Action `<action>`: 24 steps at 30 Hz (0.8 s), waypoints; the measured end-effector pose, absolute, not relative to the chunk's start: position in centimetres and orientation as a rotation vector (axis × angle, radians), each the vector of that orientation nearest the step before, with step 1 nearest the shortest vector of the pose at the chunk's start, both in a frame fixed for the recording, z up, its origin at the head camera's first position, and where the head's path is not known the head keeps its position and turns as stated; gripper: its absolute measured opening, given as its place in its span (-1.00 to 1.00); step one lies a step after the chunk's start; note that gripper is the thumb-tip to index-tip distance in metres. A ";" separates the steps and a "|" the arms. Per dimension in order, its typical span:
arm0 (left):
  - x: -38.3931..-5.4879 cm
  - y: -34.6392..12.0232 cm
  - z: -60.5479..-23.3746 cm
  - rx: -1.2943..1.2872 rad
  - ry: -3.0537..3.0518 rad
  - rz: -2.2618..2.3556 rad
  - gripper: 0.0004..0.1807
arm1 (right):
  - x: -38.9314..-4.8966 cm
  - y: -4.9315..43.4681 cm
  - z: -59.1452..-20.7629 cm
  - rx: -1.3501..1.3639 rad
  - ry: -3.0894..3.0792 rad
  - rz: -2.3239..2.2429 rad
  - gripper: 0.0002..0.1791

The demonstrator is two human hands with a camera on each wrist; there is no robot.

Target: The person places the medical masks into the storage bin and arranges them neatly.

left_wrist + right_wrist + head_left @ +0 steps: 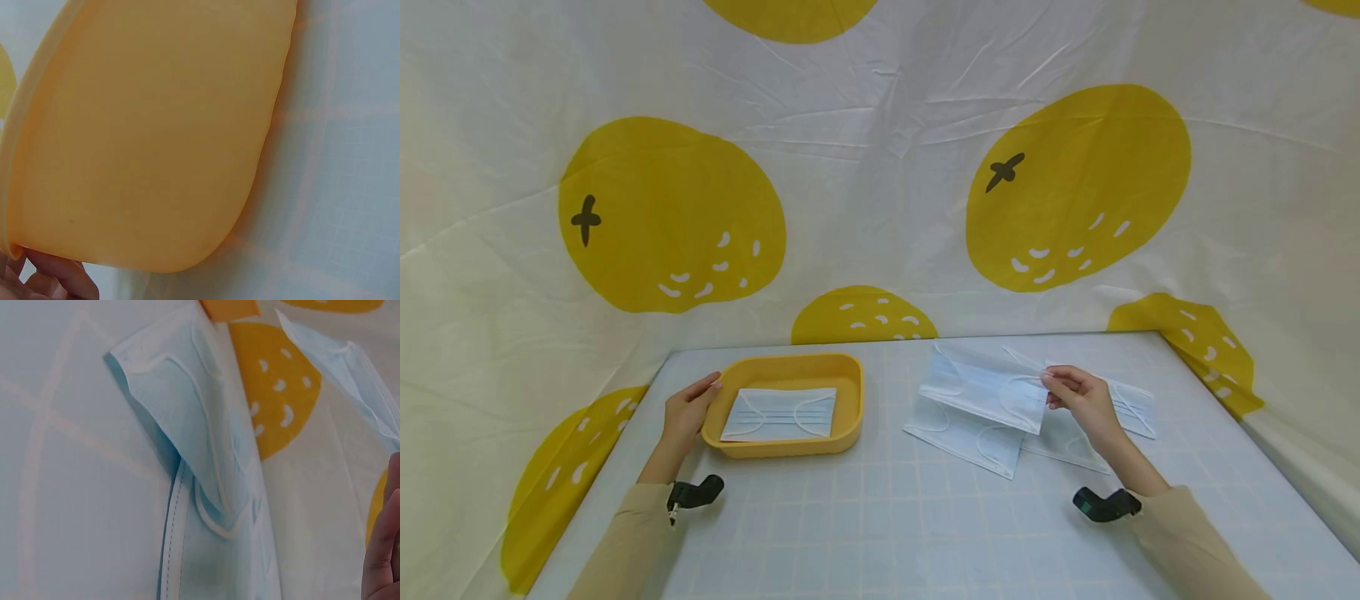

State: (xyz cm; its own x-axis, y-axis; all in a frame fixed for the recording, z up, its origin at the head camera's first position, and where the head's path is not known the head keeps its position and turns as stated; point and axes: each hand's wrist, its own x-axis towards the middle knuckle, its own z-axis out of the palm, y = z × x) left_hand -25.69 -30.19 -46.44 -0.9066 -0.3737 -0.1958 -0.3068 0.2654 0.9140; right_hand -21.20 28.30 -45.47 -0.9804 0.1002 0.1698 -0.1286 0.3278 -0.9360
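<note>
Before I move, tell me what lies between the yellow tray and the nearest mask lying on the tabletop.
Only a bare strip of tabletop lies between the yellow tray and that mask, as the head view shows.

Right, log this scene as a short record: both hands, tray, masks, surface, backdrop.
Left hand: grips the left side of the yellow tray
Right hand: pinches the right end of a pale blue face mask
Tray contents: pleated mask, ear loops on top; any beneath it cannot be seen
Loose masks: several, lying beneath and beside the held one
Surface: pale blue table cover with a light grid
Backdrop: white curtain with yellow fruit-like prints
</note>
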 end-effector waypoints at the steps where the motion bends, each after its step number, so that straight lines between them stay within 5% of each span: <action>1: -25.7 -30.2 -46.5 0.662 -2.453 -1.749 -0.45 | -21.3 28.0 -45.5 0.026 -2.395 1.722 -0.58; 24: -25.6 -30.1 -46.4 0.663 -2.446 -1.757 -0.45 | -22.6 21.2 -45.3 0.190 -2.334 1.932 -0.65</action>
